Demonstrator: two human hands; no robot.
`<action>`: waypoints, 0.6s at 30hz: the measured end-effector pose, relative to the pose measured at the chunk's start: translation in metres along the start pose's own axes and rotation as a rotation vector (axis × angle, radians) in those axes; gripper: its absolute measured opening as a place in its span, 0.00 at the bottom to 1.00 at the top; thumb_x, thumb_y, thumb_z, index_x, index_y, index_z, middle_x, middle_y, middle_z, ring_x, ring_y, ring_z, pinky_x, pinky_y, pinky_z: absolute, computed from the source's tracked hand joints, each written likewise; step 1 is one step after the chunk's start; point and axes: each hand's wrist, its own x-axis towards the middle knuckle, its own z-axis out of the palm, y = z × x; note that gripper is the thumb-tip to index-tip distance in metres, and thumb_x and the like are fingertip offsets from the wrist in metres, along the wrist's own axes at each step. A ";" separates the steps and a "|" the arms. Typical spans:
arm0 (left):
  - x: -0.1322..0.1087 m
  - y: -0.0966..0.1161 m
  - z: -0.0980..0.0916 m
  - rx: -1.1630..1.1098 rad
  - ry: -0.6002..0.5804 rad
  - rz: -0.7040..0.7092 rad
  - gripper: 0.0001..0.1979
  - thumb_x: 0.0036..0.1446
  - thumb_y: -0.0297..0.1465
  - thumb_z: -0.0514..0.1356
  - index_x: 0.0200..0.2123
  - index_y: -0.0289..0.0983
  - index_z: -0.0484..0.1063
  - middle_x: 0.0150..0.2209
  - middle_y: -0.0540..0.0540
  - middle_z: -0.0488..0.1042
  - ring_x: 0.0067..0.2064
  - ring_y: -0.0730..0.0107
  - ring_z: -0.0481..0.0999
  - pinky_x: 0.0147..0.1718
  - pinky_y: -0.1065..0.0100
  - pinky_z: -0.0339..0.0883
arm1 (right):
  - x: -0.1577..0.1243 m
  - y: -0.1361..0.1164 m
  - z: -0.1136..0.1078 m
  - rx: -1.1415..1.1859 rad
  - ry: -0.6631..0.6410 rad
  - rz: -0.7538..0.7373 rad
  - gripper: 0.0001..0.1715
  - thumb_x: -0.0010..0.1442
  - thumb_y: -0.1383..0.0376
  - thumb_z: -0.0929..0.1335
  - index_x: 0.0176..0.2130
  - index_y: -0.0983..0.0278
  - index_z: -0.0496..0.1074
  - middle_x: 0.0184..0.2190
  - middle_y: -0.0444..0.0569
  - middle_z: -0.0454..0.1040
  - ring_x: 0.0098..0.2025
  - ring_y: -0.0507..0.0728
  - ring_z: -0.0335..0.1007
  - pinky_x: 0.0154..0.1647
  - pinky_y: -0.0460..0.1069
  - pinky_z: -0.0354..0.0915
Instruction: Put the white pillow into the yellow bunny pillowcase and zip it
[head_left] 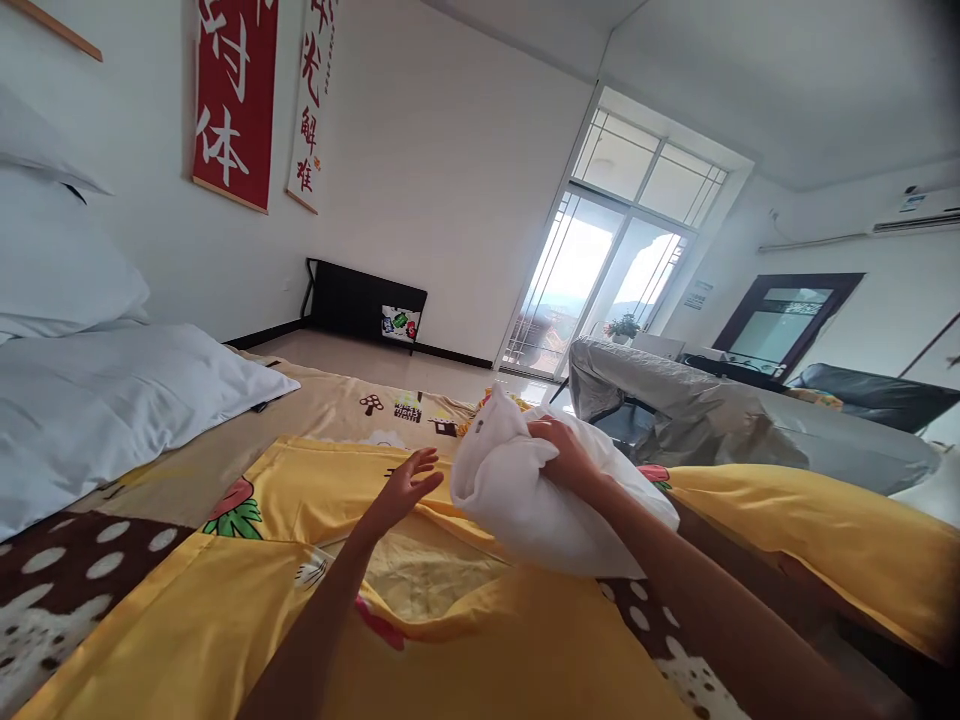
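Observation:
My right hand is closed on a bunched white cloth, maybe a pillowcase or small pillow, and holds it just above the yellow patterned quilt on the bed. My left hand hovers a little to the left of the cloth, fingers spread and open, holding nothing. Both forearms reach forward from the bottom of the view.
White pillows lie stacked at the left on the bed. A grey covered sofa or chair stands beyond the bed at the right. A black folded table leans on the far wall. Glass balcony doors are behind.

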 end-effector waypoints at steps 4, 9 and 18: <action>-0.010 0.016 0.018 0.033 -0.148 0.250 0.68 0.33 0.46 0.73 0.68 0.44 0.30 0.69 0.37 0.41 0.69 0.52 0.47 0.63 0.57 0.50 | 0.011 -0.029 0.037 0.003 -0.105 -0.108 0.07 0.51 0.71 0.64 0.24 0.64 0.70 0.29 0.49 0.77 0.33 0.55 0.70 0.39 0.48 0.60; -0.010 0.004 0.026 0.379 0.024 0.127 0.56 0.29 0.40 0.75 0.62 0.37 0.55 0.57 0.35 0.65 0.58 0.46 0.64 0.57 0.52 0.58 | 0.015 -0.045 0.082 0.004 -0.152 -0.207 0.07 0.54 0.68 0.65 0.26 0.64 0.71 0.29 0.48 0.78 0.33 0.54 0.72 0.41 0.48 0.60; -0.014 0.008 0.036 0.542 0.124 0.204 0.12 0.41 0.32 0.64 0.32 0.35 0.72 0.41 0.40 0.68 0.48 0.50 0.67 0.50 0.53 0.60 | 0.020 -0.029 0.114 0.080 -0.138 -0.382 0.07 0.56 0.71 0.64 0.33 0.65 0.72 0.32 0.47 0.76 0.36 0.53 0.71 0.46 0.48 0.61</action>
